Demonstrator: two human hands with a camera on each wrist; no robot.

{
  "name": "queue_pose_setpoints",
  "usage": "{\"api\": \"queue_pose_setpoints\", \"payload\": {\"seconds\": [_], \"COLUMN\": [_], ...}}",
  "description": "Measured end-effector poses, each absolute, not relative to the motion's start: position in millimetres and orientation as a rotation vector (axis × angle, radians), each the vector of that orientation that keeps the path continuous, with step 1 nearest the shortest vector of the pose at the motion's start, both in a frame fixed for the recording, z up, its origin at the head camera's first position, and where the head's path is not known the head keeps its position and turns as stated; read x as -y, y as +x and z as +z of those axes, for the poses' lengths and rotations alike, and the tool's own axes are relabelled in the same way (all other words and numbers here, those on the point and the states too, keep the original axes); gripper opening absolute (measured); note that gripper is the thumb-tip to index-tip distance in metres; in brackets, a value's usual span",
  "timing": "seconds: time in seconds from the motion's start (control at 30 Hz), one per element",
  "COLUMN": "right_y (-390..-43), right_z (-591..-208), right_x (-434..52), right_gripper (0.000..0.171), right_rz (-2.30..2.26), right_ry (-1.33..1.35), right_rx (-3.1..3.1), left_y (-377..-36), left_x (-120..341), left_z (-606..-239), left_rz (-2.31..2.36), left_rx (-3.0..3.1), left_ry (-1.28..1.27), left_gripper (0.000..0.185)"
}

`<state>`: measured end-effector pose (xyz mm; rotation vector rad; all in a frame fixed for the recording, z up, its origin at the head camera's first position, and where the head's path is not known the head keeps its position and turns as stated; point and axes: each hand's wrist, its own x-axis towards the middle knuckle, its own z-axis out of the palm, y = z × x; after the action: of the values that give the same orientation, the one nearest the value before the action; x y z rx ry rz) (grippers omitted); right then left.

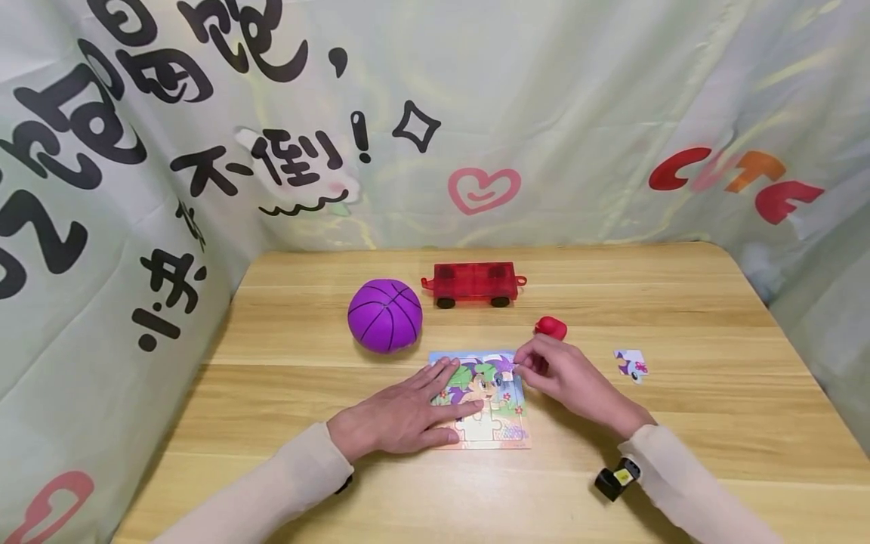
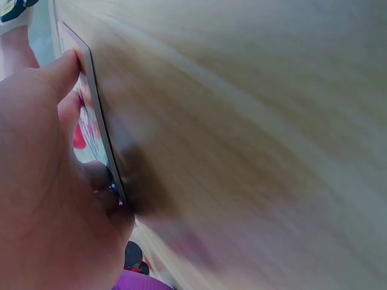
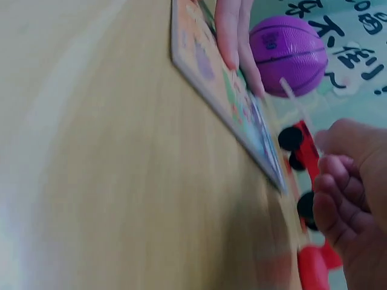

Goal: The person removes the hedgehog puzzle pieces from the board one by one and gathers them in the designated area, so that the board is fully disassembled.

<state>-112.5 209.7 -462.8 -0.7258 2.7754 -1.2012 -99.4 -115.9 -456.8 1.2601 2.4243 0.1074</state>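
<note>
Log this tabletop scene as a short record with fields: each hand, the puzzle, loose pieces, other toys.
left hand: flat on the puzzle's left part, fingers straight
right hand: fingertips at the puzzle's top right corner, fingers curled; what they pinch is unclear
puzzle: cartoon picture board, flat on the wooden table
loose piece: right of the puzzle, apart from both hands
purple ball: behind the puzzle, left
red toy wagon: behind the ball, right
small red object: just behind the right hand
</note>
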Motion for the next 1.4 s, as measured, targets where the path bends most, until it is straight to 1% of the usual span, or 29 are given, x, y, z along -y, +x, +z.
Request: {"api": "queue_pose_setpoints", "payload": {"seconds": [0.13,0.3,0.43,0.53,0.87,1.4], "right_y": [-104.5,-98.5,-96.1,-94.8,-100.1,-109.2], "right_z": [-463.9,-462.5,-460.9,-460.2,-465.1,-470.5], "right_x": [-230.0,-257.1,-277.6,-290.5,-320.3,-347.1], "right_gripper": [0.013,0.02,0.026,0.027,0.024,0.018], "right_rz": [-1.244,-1.27,-1.292,-1.278,-1.182,-1.15], "right_ry": [-0.767,-0.809,-0.82,-0.803,-0.681,-0.561], "right_rx": [-2.787,-2.851,-2.902,-2.94,-3.043,-3.034], "left_y": [-99.3,-99.4,-99.7,-99.9,-99.3,-99.7], "left_x": [116.6,116.7,116.3,116.2,116.0,116.0], "left_z": [-457.4,-458.0,-458.0,-458.0,-457.1,-457.4], "left_rz": [0.113,0.12,0.122,0.118,0.107,0.098], "left_rx": [-2.427,-2.427,-2.427,-2.427,-2.428,-2.436], "left_ry": [1.258,1.264,1.267,1.271,1.265,1.274], "left_gripper": [0.059,0.059,0.059,0.059,0.059,0.059]}}
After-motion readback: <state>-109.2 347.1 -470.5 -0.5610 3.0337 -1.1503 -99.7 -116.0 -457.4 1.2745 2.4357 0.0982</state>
